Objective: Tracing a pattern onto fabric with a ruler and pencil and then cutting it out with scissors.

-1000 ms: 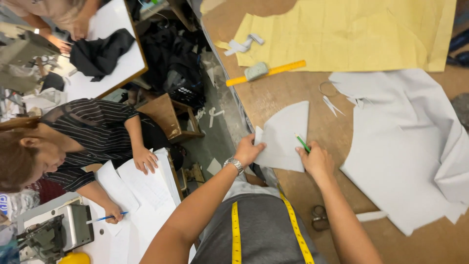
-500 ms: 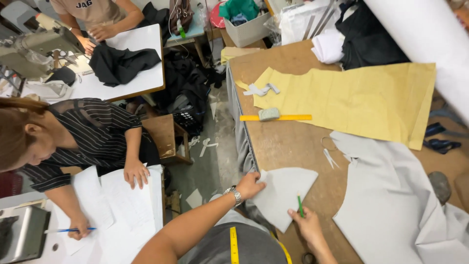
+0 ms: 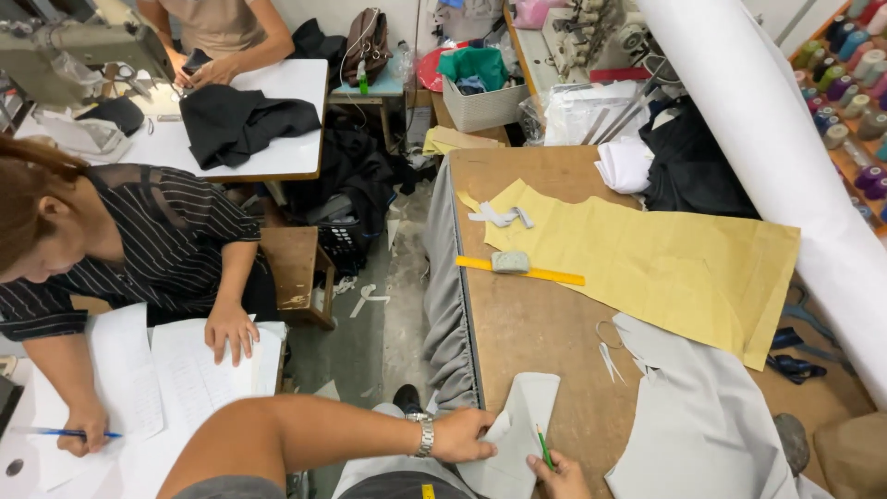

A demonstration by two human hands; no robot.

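Pale grey fabric piece: curved outline, lies flat at the wooden table's near edge, one corner lifted. Green pencil: slanted, tip resting on the fabric.

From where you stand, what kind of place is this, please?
Most likely a tailoring or garment workshop. A yellow paper pattern lies on the wooden table, a sewing machine stands at the back left, and thread cones line the right wall.
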